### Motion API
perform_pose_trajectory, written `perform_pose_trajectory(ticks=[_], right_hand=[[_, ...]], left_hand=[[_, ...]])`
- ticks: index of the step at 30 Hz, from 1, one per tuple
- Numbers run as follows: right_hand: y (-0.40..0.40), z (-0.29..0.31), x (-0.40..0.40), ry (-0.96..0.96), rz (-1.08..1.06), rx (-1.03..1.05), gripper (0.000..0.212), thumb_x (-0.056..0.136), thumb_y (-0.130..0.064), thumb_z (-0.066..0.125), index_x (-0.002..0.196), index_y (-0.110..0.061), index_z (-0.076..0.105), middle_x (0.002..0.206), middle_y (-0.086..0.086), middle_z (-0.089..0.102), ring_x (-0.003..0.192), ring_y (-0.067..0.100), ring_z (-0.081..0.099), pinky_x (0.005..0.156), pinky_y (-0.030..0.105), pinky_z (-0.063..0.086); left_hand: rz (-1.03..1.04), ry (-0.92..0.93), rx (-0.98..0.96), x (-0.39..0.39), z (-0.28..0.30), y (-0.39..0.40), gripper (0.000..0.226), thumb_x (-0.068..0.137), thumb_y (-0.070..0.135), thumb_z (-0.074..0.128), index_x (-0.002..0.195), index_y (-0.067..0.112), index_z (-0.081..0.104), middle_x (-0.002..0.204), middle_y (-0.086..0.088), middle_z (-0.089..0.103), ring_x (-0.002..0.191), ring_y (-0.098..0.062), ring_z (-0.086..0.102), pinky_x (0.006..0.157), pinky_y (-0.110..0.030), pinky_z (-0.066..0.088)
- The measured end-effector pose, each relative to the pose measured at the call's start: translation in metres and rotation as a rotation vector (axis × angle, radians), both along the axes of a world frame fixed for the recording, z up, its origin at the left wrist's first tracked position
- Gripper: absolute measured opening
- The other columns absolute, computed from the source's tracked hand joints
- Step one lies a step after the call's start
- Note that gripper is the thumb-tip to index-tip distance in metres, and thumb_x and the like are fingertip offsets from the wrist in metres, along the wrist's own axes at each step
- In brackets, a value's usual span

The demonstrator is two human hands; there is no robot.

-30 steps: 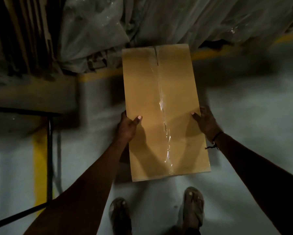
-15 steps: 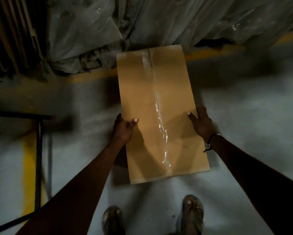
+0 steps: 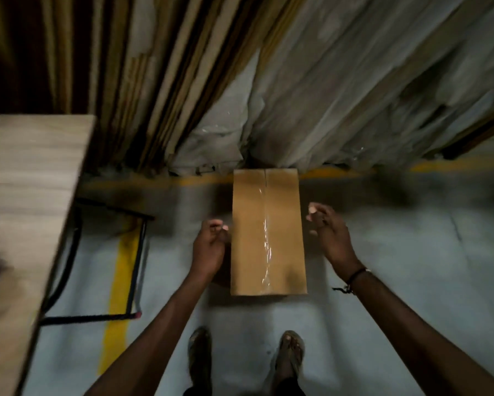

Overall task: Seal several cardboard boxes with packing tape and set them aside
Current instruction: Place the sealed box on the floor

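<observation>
A long brown cardboard box [image 3: 280, 232] lies on the grey floor in front of my feet, its far end at the yellow floor line. Shiny clear packing tape [image 3: 265, 238] runs along its centre seam. My left hand [image 3: 210, 247] hovers just off the box's left edge, fingers loosely curled, holding nothing. My right hand [image 3: 330, 232] is a little to the right of the box, apart from it, fingers relaxed and holding nothing. A dark cord bracelet is on my right wrist.
A wooden table top [image 3: 26, 201] fills the left side, with black metal legs [image 3: 134, 267] beneath it. Flattened cardboard sheets [image 3: 160, 81] and plastic-wrapped stacks [image 3: 354, 90] lean behind the box. Yellow floor lines [image 3: 117, 295] run along the floor.
Both hands have let go of the box, which now rests lower and farther away on the floor. The view has lifted, bringing the table into sight.
</observation>
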State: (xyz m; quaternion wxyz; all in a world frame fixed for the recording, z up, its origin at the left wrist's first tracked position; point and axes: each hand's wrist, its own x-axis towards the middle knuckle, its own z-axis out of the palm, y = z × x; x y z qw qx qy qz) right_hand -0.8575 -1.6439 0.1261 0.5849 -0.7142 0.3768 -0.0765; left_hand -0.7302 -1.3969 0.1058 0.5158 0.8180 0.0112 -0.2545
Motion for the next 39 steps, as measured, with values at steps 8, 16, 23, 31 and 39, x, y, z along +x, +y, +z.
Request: perform_pose_trajectory(ticks=[8,16,23,31,39], right_hand=[[0.075,0.229,-0.024,-0.087,0.146,0.06,0.033,0.109,-0.04,0.048,0.13,-0.022,0.065,0.126,-0.005,0.068,0.109,0.005,0.07,0.089,0.035,0.059],[0.251,0.325,-0.062,-0.128,0.336,0.161,0.032,0.109,-0.037,0.049,0.123,-0.017,0.068,0.119,-0.007,0.075,0.102,0.013,0.074,0.078,0.03,0.055],[0.468,0.326,-0.045,-0.141,0.53,0.267,0.024,0.109,-0.021,0.05,0.116,-0.006,0.067,0.109,0.009,0.076,0.075,0.01,0.074,0.059,0.019,0.05],[0.685,0.338,-0.002,-0.1,0.829,0.335,0.02,0.108,-0.025,0.053,0.11,-0.012,0.068,0.111,0.009,0.077,0.075,0.015,0.073,0.06,0.024,0.047],[0.844,0.337,0.09,-0.119,0.954,0.349,0.021,0.108,-0.026,0.053,0.108,-0.014,0.071,0.108,0.007,0.079,0.085,0.022,0.073,0.066,0.03,0.047]], left_hand=[[0.013,-0.116,-0.118,-0.059,0.229,0.079,0.016,0.104,0.022,0.06,0.119,0.029,0.059,0.108,0.005,0.068,0.097,-0.014,0.068,0.07,-0.027,0.055],[0.158,-0.22,-0.209,-0.141,0.338,0.251,0.02,0.099,0.008,0.064,0.11,0.025,0.061,0.103,-0.002,0.069,0.092,-0.015,0.069,0.062,-0.025,0.054],[0.481,-0.276,-0.251,-0.195,0.36,0.455,0.018,0.097,0.0,0.062,0.108,0.014,0.063,0.094,0.007,0.07,0.082,-0.014,0.068,0.056,-0.026,0.051],[0.881,-0.338,-0.259,-0.203,0.377,0.67,0.006,0.1,0.012,0.062,0.103,0.018,0.064,0.093,0.0,0.067,0.081,-0.012,0.069,0.062,-0.031,0.052],[1.131,-0.345,-0.24,-0.152,0.368,0.824,0.005,0.103,0.014,0.06,0.104,0.014,0.064,0.094,-0.002,0.066,0.083,-0.012,0.068,0.065,-0.03,0.053]])
